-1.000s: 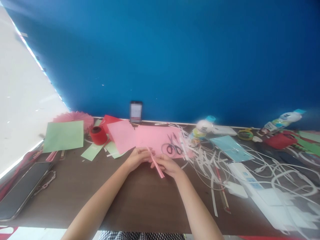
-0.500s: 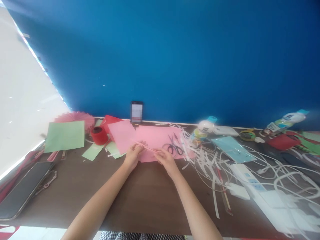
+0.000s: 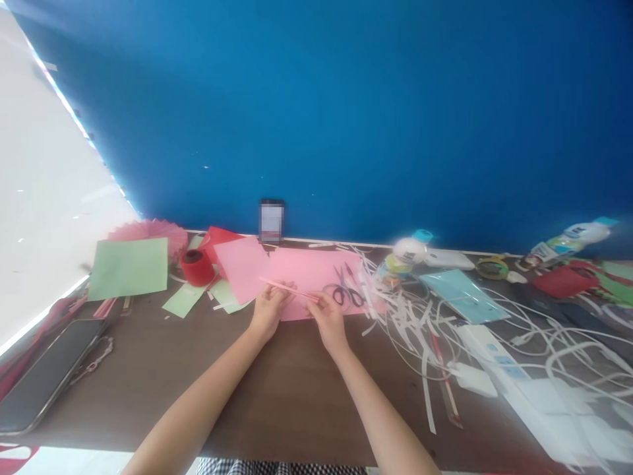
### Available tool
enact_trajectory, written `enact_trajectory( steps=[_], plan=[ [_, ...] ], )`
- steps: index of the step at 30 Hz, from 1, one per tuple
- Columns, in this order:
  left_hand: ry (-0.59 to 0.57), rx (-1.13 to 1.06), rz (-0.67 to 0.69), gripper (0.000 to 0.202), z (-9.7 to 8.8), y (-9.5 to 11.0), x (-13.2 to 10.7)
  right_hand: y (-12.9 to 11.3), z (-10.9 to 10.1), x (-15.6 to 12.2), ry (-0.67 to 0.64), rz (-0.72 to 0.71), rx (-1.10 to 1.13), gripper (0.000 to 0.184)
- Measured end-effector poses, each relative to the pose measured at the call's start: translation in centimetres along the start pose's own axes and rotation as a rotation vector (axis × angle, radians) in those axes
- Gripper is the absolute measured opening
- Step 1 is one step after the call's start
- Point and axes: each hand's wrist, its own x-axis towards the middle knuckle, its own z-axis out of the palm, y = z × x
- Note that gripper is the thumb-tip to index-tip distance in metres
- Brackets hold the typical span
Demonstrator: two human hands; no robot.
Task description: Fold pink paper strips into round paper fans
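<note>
Pink paper strip spans betw. L hand & R hand, long axis approx. crosswise, L end farther from wearer; both sets of fingers pinch it, neither clearly nearer, over pink sheet on worktop, scissors to R.

Pink strip now approx. crosswise vs. steep slant b4
</note>
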Motion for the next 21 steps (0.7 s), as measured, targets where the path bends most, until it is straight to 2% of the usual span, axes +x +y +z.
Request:
enact_trajectory(
  steps=[4, 7, 12, 17, 21],
  plan=[
    [-0.018, -0.035, -0.014, 0.026, 0.3, -0.1, -0.2, 0.5, 0.2, 0.2, 0.078, -0.033, 0.017, 0.014],
    [0.010, -0.044, -0.039, 0.021, 0.3, -0.3, -0.1, 0.7, 0.4, 0.2, 0.099, -0.065, 0.003, 0.011],
    [0.068, -0.072, -0.102, 0.019, -0.3, -0.3, 0.4, 0.4, 0.2, 0.0, 0.043, -0.178, -0.238, 0.015],
    [0.043, -0.062, -0.166, 0.020, -0.7, 0.2, 0.7, 0.4, -0.4, 0.1, -0.065, -0.346, -0.425, 0.017],
    [-0.001, -0.059, -0.198, 0.020, -0.7, 0.7, 0.6, 0.8, -0.7, 0.2, -0.051, -0.385, -0.485, 0.018]
  ],
)
